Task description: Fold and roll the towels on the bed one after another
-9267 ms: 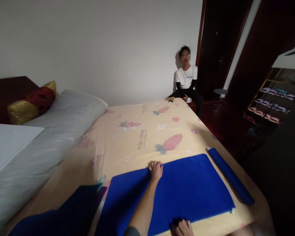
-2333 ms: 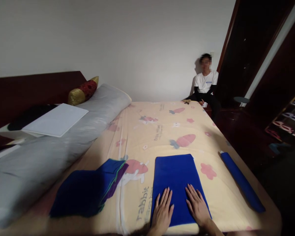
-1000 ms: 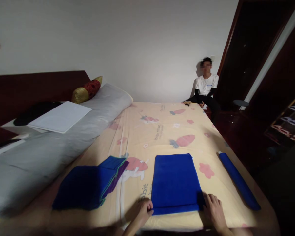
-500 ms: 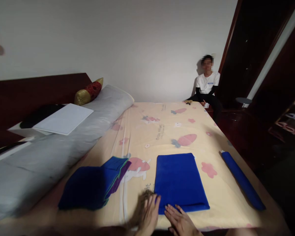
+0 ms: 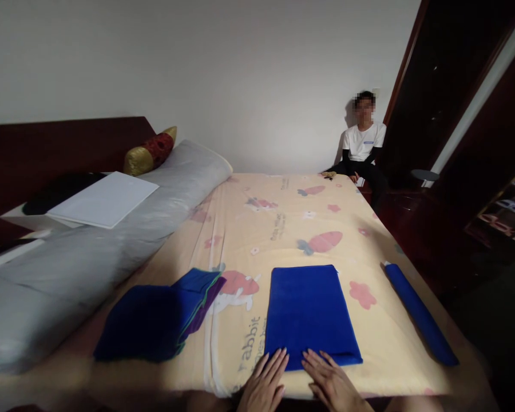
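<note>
A folded blue towel (image 5: pixel 309 309) lies flat on the yellow cartoon-print bed sheet (image 5: pixel 278 229) near the front edge. My left hand (image 5: pixel 266 386) rests open with fingers stretched out, its tips at the towel's near left corner. My right hand (image 5: pixel 330 383) lies open beside it, fingertips touching the towel's near edge. Neither hand holds anything.
A pile of blue and purple cloths (image 5: pixel 158 317) lies to the left. A rolled blue towel (image 5: pixel 420 312) sits by the bed's right edge. Grey bolster (image 5: pixel 111 240), white board (image 5: pixel 105 197), red-gold cushion (image 5: pixel 150 151) at left. A person (image 5: pixel 363 151) sits at the far corner.
The wide blue towel has been folded into a narrower rectangle. My hands left its near corners, came together and now lie flat at its near edge.
</note>
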Available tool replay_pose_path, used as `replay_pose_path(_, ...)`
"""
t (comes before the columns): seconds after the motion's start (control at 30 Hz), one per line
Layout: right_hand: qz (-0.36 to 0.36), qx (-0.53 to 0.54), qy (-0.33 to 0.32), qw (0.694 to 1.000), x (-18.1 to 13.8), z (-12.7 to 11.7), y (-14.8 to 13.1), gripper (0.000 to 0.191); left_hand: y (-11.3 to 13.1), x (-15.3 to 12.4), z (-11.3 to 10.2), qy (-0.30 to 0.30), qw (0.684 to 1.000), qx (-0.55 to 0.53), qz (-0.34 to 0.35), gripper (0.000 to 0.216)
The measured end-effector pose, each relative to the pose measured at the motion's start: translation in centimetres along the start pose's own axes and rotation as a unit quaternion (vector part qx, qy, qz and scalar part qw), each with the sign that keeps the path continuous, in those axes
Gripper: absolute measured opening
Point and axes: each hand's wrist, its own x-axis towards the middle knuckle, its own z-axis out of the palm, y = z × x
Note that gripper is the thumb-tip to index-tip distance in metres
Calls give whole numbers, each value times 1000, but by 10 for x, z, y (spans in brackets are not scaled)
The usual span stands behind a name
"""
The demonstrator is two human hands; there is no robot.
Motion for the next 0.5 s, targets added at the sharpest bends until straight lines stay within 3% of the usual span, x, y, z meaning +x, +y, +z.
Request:
replay_pose_path(0.27,90,-97,78,988,-101,-6,72,57,3,4,-1,19,1000,21,0,59)
replay_pose_path(0.5,142,-177,110,968,-113,14,84,54,-17,-11,-3,43,998,34,16,61)
